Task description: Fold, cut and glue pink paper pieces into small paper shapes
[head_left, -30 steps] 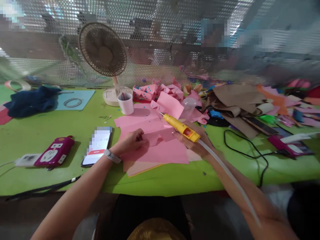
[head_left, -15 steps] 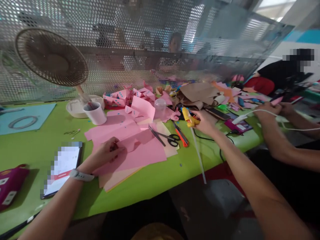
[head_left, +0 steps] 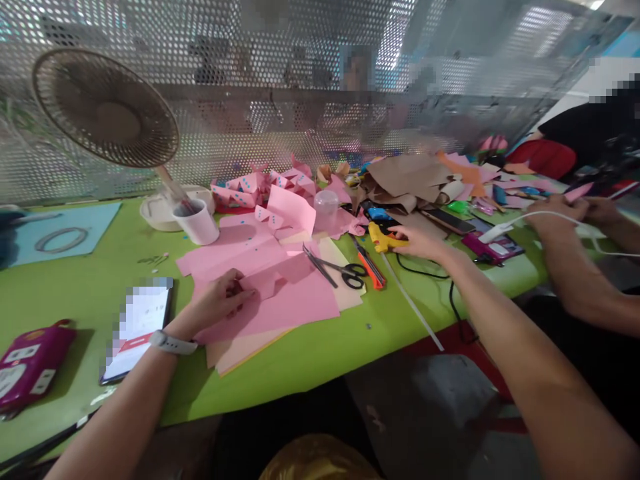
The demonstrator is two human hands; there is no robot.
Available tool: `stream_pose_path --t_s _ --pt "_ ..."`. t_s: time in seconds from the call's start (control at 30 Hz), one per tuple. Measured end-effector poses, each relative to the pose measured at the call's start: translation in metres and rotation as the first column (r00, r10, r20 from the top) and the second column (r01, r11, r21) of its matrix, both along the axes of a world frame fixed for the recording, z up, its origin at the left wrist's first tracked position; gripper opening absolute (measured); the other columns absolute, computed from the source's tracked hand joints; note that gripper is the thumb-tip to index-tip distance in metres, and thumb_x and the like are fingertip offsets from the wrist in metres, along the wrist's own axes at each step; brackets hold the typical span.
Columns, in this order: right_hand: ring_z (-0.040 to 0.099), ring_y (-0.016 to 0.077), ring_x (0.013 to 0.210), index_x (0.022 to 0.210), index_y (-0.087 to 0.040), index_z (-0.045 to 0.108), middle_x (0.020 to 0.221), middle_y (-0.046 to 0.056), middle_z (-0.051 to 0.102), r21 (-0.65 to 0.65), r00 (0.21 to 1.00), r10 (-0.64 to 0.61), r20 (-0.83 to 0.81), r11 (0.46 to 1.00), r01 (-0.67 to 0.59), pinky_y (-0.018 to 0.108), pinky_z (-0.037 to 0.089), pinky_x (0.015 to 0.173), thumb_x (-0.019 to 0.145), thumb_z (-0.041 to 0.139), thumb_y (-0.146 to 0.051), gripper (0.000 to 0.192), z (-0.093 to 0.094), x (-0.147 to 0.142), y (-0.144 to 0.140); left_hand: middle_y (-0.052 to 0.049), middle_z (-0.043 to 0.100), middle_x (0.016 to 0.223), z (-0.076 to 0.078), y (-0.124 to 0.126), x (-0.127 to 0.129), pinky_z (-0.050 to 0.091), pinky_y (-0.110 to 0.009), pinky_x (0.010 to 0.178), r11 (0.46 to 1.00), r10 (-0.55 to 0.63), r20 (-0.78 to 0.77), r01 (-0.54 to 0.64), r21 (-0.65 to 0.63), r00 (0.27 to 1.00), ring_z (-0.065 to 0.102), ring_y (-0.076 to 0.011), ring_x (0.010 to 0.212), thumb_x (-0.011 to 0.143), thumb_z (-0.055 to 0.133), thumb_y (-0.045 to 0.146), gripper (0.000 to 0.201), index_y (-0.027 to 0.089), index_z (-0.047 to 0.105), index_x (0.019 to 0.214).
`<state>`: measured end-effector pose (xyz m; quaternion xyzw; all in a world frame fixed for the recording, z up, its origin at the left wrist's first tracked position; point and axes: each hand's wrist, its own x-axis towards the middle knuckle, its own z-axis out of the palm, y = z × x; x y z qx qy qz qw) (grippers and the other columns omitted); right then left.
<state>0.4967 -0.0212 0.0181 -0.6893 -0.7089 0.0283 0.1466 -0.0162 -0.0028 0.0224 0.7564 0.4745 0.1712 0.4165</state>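
My left hand [head_left: 225, 299] has its fingers closed on the edge of a folded piece of pink paper [head_left: 267, 281]. It rests over larger pink sheets [head_left: 295, 317] on the table. Out to the right, my right hand [head_left: 417, 241] has its fingers on a yellow hot glue gun [head_left: 381, 238] low at the tabletop. A long clear glue stick [head_left: 413, 303] sticks out of the gun toward the table's front edge. Between my hands lie black-handled scissors [head_left: 345, 270], open, and an orange utility knife [head_left: 373, 265].
A fan [head_left: 107, 110], a white cup [head_left: 200, 223] and a phone [head_left: 137, 327] are on the left, near a purple power strip [head_left: 35, 363]. Crumpled brown paper [head_left: 405, 177] lies at the back. Another person's hands [head_left: 570, 210] work at the right, beside a white cable [head_left: 530, 215].
My right hand has lowered the glue gun toward the table, and the glue stick's tail has swung right. My left hand keeps its place on the pink paper. The view has shifted slightly.
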Motion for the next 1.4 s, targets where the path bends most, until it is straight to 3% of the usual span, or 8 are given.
stream_pose_path --t_s 0.37,0.53,0.67,0.83,1.0,1.1,1.27,1.4 --pt "0.062 0.0192 0.075 0.084 -0.020 0.062 0.088 0.006 0.070 -0.055 0.977 0.170 0.130 0.985 -0.164 0.027 0.035 0.057 0.087 0.057 -0.043 0.024 0.015 -0.200 -0.018 0.002 0.058 0.063 -0.006 0.002 -0.003 0.040 -0.023 0.040 1.000 -0.014 0.022 0.014 0.008 1.000 0.052 -0.0113 0.043 0.083 0.059 0.041 0.025 0.021 0.043 0.086" --pt "0.064 0.0212 0.076 0.081 -0.019 0.060 0.084 0.008 0.070 -0.048 0.976 0.114 0.187 0.993 -0.107 0.028 0.033 0.056 0.087 0.054 -0.029 0.014 0.005 -0.214 -0.011 0.003 0.058 0.060 -0.009 0.002 -0.004 0.040 -0.022 0.041 0.997 -0.064 0.040 0.062 0.046 0.997 0.052 -0.0110 0.043 0.086 0.056 0.039 0.022 0.021 0.042 0.083" --pt "0.065 0.0191 0.062 0.082 -0.020 0.059 0.068 0.004 0.069 -0.104 0.988 -0.014 -0.154 0.995 -0.002 0.027 0.039 0.055 0.084 0.058 -0.032 0.013 0.015 -0.200 -0.005 0.003 0.059 0.059 -0.014 0.004 -0.006 0.039 -0.022 0.041 0.995 -0.074 0.046 0.070 0.077 0.996 0.052 -0.0112 0.043 0.086 0.056 0.036 0.020 0.021 0.042 0.084" --pt "0.058 0.0134 0.045 0.112 -0.022 0.059 0.056 -0.004 0.062 -0.206 0.625 -0.137 -0.768 0.978 -0.039 0.025 0.047 0.049 0.075 0.064 -0.028 0.037 0.032 -0.189 0.001 0.002 0.059 0.060 -0.014 0.004 -0.007 0.040 -0.023 0.042 0.995 -0.077 0.042 0.074 0.072 0.996 0.054 -0.0117 0.043 0.086 0.056 0.036 0.019 0.021 0.044 0.084" --pt "0.066 0.0166 0.059 0.087 -0.017 0.069 0.064 0.004 0.069 -0.248 0.136 -0.233 -0.963 0.963 -0.103 0.030 0.056 0.062 0.071 0.055 -0.023 0.022 0.044 -0.190 0.009 0.002 0.058 0.060 -0.013 0.004 -0.006 0.038 -0.023 0.045 0.988 -0.055 -0.025 0.058 0.142 0.998 0.054 -0.0120 0.047 0.083 0.056 0.031 0.015 0.021 0.045 0.083" --pt "0.071 0.0196 0.079 0.092 -0.018 0.069 0.077 0.005 0.073 -0.123 -0.010 -0.127 -0.992 0.971 -0.206 0.033 0.057 0.075 0.068 0.055 -0.020 0.027 0.049 -0.200 0.014 0.002 0.059 0.062 -0.013 0.005 -0.006 0.038 -0.023 0.048 0.982 -0.044 -0.046 0.052 0.181 0.998 0.055 -0.0130 0.052 0.081 0.058 0.030 0.015 0.021 0.046 0.083" --pt "0.066 0.0128 0.068 0.084 -0.020 0.066 0.070 -0.002 0.067 0.067 0.124 0.095 -0.988 0.975 -0.213 0.025 0.054 0.068 0.066 0.075 -0.025 0.021 0.049 -0.224 0.028 0.001 0.060 0.063 -0.012 0.004 -0.006 0.037 -0.023 0.049 0.979 -0.044 -0.056 0.055 0.194 0.997 0.055 -0.0129 0.053 0.081 0.058 0.029 0.015 0.021 0.046 0.082" --pt "0.046 0.0096 0.041 0.068 -0.021 0.057 0.046 -0.007 0.047 0.243 0.410 0.228 -0.883 0.970 -0.014 0.023 0.042 0.047 0.073 0.071 -0.040 0.024 0.035 -0.233 0.051 0.003 0.058 0.060 -0.011 0.003 -0.006 0.038 -0.023 0.045 0.989 -0.057 -0.016 0.059 0.133 0.998 0.055 -0.0126 0.048 0.081 0.056 0.026 0.013 0.021 0.044 0.082"
